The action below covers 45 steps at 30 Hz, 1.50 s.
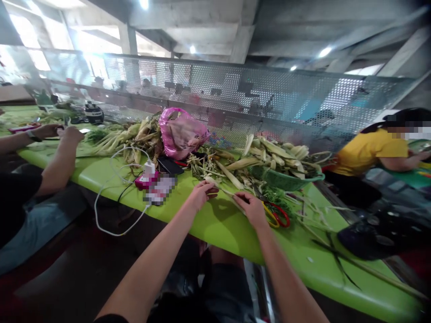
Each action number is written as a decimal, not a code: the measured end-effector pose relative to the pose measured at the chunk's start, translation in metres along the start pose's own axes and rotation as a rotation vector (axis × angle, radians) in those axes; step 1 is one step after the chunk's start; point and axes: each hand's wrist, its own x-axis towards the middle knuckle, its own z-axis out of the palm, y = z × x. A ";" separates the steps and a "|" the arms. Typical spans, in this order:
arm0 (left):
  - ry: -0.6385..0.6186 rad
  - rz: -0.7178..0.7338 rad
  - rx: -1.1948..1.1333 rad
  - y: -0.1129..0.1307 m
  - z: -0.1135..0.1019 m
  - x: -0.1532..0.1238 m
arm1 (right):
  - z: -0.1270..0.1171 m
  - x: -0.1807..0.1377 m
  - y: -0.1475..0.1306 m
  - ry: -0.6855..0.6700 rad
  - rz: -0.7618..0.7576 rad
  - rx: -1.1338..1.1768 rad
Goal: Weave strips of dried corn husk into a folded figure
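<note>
Both my hands are raised just above the green table (222, 229), with a thin, pale strip of corn husk (226, 192) stretched between them. My left hand (201, 195) pinches its thicker whitish end. Fingers closed, my right hand (251, 207) grips the strip farther along, to the right. Beside my right hand lie scissors with red and yellow handles (284, 217), their blades partly hidden by plant scraps. Just beyond my hands is a loose pile of dry husks (232, 175).
A green basket (286, 179) heaped with husks stands at the right. Left of my hands are a phone (160, 189) on a white cable (97, 208), a power strip (144, 180) and a pink bag (182, 134). A metal mesh screen (215, 85) runs behind; people sit at both sides.
</note>
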 end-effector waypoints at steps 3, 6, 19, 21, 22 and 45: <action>0.009 0.020 -0.026 -0.001 -0.001 0.002 | -0.001 -0.001 -0.001 0.001 0.017 0.010; -0.004 0.027 -0.020 -0.001 -0.001 0.003 | -0.001 -0.001 0.002 -0.004 0.032 0.037; -0.092 0.036 0.200 -0.010 0.015 0.003 | 0.000 -0.004 0.000 -0.036 0.107 0.190; -0.092 0.043 0.215 -0.009 0.018 0.005 | 0.001 -0.004 0.000 -0.043 0.111 0.201; -0.095 0.045 0.223 -0.009 0.019 0.006 | 0.001 -0.004 0.000 -0.041 0.109 0.208; -0.248 -0.018 0.331 -0.025 0.041 0.005 | -0.003 -0.001 -0.013 0.098 0.139 0.365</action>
